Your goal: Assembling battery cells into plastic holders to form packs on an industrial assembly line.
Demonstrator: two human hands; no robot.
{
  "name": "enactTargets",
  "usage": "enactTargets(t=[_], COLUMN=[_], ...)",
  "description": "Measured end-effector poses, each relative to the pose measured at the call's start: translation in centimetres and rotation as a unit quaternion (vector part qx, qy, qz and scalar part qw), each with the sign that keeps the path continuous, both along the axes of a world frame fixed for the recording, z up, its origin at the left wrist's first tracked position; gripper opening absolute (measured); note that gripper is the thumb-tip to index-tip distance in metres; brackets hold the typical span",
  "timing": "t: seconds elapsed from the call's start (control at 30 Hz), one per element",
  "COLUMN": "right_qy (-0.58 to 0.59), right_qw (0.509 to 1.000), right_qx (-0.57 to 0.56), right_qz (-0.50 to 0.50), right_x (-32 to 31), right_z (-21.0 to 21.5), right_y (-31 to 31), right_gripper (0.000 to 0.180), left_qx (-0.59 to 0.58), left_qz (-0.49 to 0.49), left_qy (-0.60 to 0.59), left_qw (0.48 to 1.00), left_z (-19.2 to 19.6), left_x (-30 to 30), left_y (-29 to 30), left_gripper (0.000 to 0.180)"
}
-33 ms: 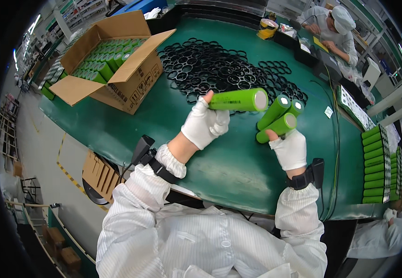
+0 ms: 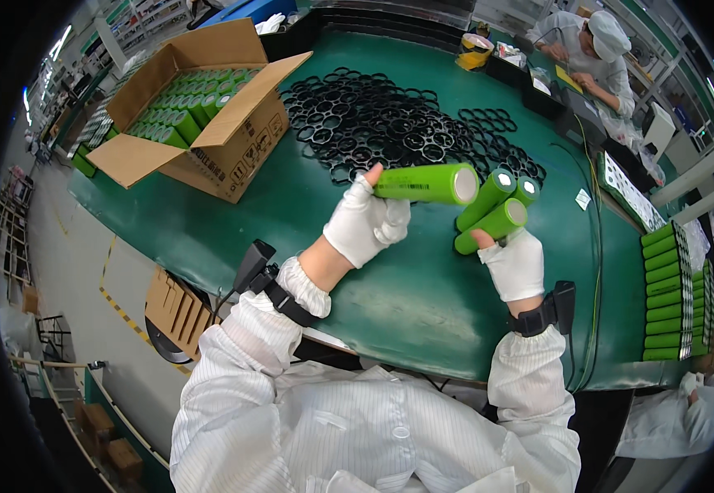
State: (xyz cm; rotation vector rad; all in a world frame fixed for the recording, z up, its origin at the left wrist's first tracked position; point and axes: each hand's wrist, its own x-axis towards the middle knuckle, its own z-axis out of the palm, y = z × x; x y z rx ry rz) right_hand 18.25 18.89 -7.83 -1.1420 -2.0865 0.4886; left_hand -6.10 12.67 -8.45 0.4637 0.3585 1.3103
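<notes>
My left hand (image 2: 365, 222), in a white glove with the thumb tip bare, is closed around a green cylindrical battery cell (image 2: 427, 183). That cell lies almost level, its pale round end turned to the right. To the right, my right hand (image 2: 515, 264), gloved the same way, grips a second green battery cell (image 2: 492, 228), which leans up to the right. Right behind it are two more green cells, a longer one (image 2: 487, 199) and a partly covered one (image 2: 527, 189). Whether my right fingers also touch these two is hidden.
Black plastic ring holders (image 2: 373, 115) lie heaped beyond my hands on the green table (image 2: 422, 304). At left an open carton (image 2: 233, 148) holds many green cells. Stacked cells (image 2: 665, 292) stand at the right edge, near a cable (image 2: 599, 271). A co-worker (image 2: 591, 49) sits far right.
The cell in my left hand has shifted slightly right and down, with the hand. My right hand and its cell look unmoved.
</notes>
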Motion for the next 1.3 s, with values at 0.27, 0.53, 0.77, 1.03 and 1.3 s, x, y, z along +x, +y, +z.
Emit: enactTargets(t=[0.27,0.53,0.77,1.03,1.3], right_qy=[-0.168,-0.004,0.23,0.146,0.093], right_qw=[0.983,0.992,0.95,0.987,0.995], right_qx=[0.024,0.065,-0.085,0.068,0.039], right_qz=[-0.074,0.11,0.194,0.014,0.005], right_x=[-1.1,0.4,1.6,3.5,2.4], right_z=[1.5,3.3,4.9,4.7,1.9], right_y=[-1.0,-1.7,-3.5,0.1,1.7], right_gripper=[0.042,0.032,0.045,0.034,0.043], left_qx=[-0.01,-0.103,0.032,0.112,0.068], left_qz=[-0.08,-0.097,-0.129,0.215,0.176], left_qy=[-0.004,-0.038,0.225,0.704,0.761], left_qw=[0.997,0.989,0.965,0.667,0.621], left_z=[-1.2,-0.7,-0.6,-0.9,1.2], left_x=[1.5,2.7,4.5,8.3,9.0], left_y=[0.0,-0.7,-1.3,0.8,1.5], left_gripper=[0.049,0.048,0.062,0.05,0.047])
